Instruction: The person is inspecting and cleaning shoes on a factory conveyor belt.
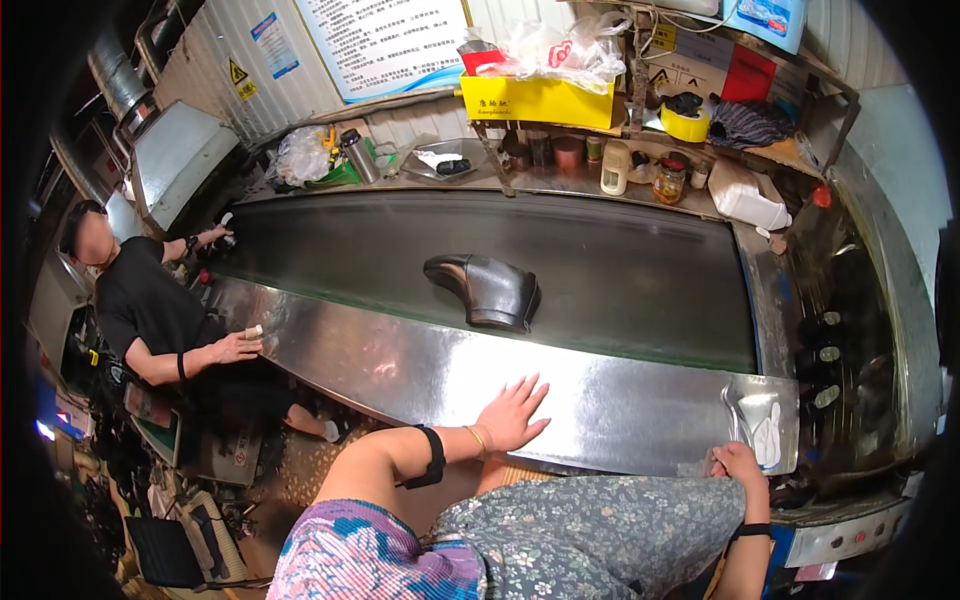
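Palm down, my left hand (510, 412) rests on the shiny metal ledge (400, 365) with its fingers spread and nothing in them. At the ledge's right end, the fingers of my right hand (738, 463) are curled at the front edge; whatever they may hold is too small to make out. Just beyond that hand lie a white flat piece (767, 440) and a thin silvery strip (733, 408). A black leather ankle boot (485, 290) lies on the dark conveyor belt (630, 290), toe toward the left, apart from both my hands.
To the left sits another person (160, 300), one hand on the ledge and the other at the belt's far left. Behind the belt stand a steel flask (358, 156), a metal tray (445, 160), jars (670, 182), a white container (748, 195) and a shelf with a yellow box (540, 100).
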Available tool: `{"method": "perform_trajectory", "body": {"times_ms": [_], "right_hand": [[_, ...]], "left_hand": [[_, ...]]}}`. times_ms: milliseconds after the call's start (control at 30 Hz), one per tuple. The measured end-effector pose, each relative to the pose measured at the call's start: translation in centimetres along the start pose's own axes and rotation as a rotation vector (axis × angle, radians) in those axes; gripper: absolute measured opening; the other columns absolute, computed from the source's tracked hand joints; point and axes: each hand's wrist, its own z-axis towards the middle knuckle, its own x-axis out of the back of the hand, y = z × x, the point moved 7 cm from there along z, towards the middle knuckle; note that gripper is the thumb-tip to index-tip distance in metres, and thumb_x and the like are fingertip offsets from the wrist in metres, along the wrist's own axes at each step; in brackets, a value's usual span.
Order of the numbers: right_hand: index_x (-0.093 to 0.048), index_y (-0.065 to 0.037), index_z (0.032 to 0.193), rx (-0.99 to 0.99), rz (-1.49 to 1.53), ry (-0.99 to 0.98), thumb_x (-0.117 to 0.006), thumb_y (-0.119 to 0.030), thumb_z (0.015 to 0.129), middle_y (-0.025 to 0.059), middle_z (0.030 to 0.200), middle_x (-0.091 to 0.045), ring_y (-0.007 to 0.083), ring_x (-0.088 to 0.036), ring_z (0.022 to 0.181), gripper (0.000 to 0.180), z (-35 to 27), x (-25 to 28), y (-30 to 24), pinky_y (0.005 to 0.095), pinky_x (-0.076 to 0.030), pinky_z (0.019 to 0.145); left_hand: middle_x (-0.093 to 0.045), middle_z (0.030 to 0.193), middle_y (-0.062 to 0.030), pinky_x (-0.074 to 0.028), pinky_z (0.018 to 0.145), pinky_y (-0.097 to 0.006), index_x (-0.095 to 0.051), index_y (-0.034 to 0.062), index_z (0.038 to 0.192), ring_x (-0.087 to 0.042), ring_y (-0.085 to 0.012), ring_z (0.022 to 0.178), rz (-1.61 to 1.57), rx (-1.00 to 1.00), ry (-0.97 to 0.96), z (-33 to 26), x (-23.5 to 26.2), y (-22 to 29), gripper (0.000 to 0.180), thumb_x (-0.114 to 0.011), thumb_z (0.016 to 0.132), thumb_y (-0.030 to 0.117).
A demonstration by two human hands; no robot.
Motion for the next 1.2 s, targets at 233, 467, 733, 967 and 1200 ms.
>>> {"method": "perform_trajectory", "body": {"times_ms": [233, 467, 733, 967, 1200], "right_hand": [[-0.063, 0.002, 0.086, -0.01, -0.009, -0.008, -0.058, -0.024, 0.095, 0.0124, 0.068, -0.066, 0.0192, -0.063, 0.054, 0.029, -0.1, 0.0, -0.6, 0.0305, -0.051, 0.05], [-0.062, 0.002, 0.088, 0.016, 0.009, 0.0, -0.058, -0.021, 0.095, 0.011, 0.068, -0.066, 0.0189, -0.063, 0.053, 0.025, 0.1, 0.7, 0.3, 0.0292, -0.051, 0.051], [-0.06, 0.002, 0.114, 0.315, 0.146, 0.56, -0.042, -0.035, 0.1, 0.015, 0.11, -0.063, 0.0225, -0.056, 0.108, 0.043, -12.4, 1.1, 3.8, 0.0353, -0.04, 0.098], [-0.05, 0.004, 0.131, 0.329, 0.422, 1.02, -0.028, -0.046, 0.102, 0.0189, 0.132, -0.053, 0.0295, -0.048, 0.124, 0.062, -16.2, -2.9, 4.0, 0.0403, -0.032, 0.109], [-0.053, 0.006, 0.127, 0.316, 0.275, 0.991, -0.024, -0.04, 0.103, 0.02, 0.129, -0.055, 0.0316, -0.05, 0.122, 0.059, -15.2, -2.5, 3.5, 0.0403, -0.034, 0.107]], "left_hand": [[-0.033, 0.148, -0.0232, -0.019, 0.114, -0.054, -0.038, 0.0054, 0.143, -0.026, -0.0404, 0.14, 0.007, 0.001, -0.005, -0.1, 0.0, 0.0, 0.064, -0.044, 0.095, 0.047], [-0.033, 0.148, -0.0234, -0.026, 0.112, -0.052, -0.04, 0.0038, 0.141, -0.03, -0.0407, 0.138, -0.016, -0.029, 0.003, 0.4, 0.8, 0.4, 0.061, -0.049, 0.094, 0.041], [-0.053, 0.126, -0.0273, -0.04, 0.1, -0.044, -0.048, -0.0069, 0.125, -0.049, -0.041, 0.118, -0.29, 0.571, 0.508, 4.7, 6.4, -15.6, 0.058, -0.063, 0.086, 0.032], [-0.068, 0.106, -0.0213, -0.048, 0.092, -0.042, -0.054, -0.004, 0.124, -0.062, -0.0398, 0.106, -0.508, 0.508, 0.263, 12.3, 6.3, -12.6, 0.066, -0.067, 0.081, 0.045], [-0.059, 0.124, -0.0233, -0.045, 0.099, -0.039, -0.052, -0.0032, 0.126, -0.058, -0.0368, 0.113, -0.46, 0.736, 0.42, 14.3, 6.8, -16.1, 0.076, -0.083, 0.064, 0.027]]}}
